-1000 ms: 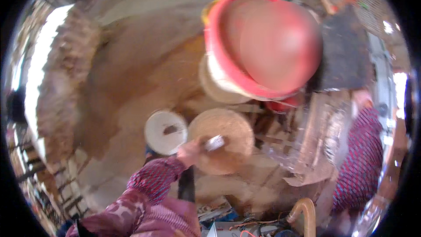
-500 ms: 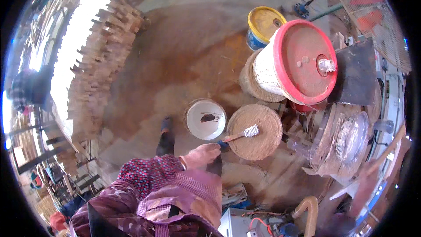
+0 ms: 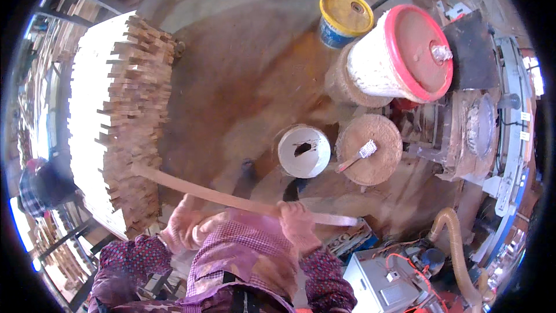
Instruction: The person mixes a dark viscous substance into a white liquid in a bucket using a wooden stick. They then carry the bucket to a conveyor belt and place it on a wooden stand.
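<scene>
Two gloved hands hold one long wooden strip (image 3: 231,197) in the head view, the only view supplied. The right hand (image 3: 296,220) is closed around the strip toward its right portion, with a short length projecting past the fist to the lower right. The left hand (image 3: 179,226) sits below the strip's middle-left section; it appears curled against the underside, but whether its fingers are fully wrapped cannot be told from this angle. The strip's long axis runs from upper left to lower right across the person's body, nearly level. Its far left end lies at the face of the stack of cut wooden strips (image 3: 136,122), touching or just short of it; which cannot be told. The greater part of the strip's length therefore extends leftward from both grips, toward the stack, and the left hand is the nearer one to that end. Ahead of the person, well apart from the strip, stand a white bucket (image 3: 304,150) and a round sawdust-covered stump (image 3: 370,148) with a brush (image 3: 359,155) lying on it. Further right sits a large white drum with a red lid (image 3: 405,55).
</scene>
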Motion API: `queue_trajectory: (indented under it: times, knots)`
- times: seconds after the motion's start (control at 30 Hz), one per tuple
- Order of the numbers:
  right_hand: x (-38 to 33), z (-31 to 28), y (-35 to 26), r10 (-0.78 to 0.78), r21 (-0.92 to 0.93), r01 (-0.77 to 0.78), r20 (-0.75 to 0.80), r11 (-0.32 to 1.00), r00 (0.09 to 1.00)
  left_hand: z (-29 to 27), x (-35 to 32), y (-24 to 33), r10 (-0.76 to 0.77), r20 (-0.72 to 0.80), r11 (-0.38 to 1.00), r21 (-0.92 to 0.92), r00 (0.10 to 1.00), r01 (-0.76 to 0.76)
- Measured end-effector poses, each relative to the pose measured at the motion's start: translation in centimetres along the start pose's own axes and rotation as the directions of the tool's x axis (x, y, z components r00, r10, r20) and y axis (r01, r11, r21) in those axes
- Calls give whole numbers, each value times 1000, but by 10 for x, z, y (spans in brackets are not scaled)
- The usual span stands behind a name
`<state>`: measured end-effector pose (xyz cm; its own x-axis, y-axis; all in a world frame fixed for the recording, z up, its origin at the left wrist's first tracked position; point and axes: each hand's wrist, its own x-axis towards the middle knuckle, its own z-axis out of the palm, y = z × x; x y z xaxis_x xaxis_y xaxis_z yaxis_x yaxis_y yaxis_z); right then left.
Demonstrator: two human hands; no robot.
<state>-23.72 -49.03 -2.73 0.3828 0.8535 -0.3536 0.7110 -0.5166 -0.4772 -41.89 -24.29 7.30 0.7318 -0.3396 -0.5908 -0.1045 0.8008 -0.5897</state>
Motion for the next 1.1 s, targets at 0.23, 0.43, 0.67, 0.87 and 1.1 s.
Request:
queue_trajectory:
  times: [0.23, 0.43, 0.67, 0.87, 1.1]
  knots:
    - [73, 85, -7, -304, 142, 360, -310, 922, 901, 25, -41, 13, 155, -157, 975, 184, 975, -125]
    - [106, 125, 64, 35, 196, 36, -350, 980, 936, 31, 68, 12, -114, -517, 829, 421, 849, 368]
    - [120, 175, 125, 626, 836, -527, 495, -154, 602, -64, 231, -15, 234, -583, 712, 648, 778, 271]
    - [140, 235, 178, 642, 642, -757, 633, -121, 434, -136, 239, -46, 261, -640, 619, 686, 723, 383]
    - [127, 186, 121, 333, 633, -658, 774, -407, 538, -157, 204, -81, 585, -481, -107, 753, 654, 649]
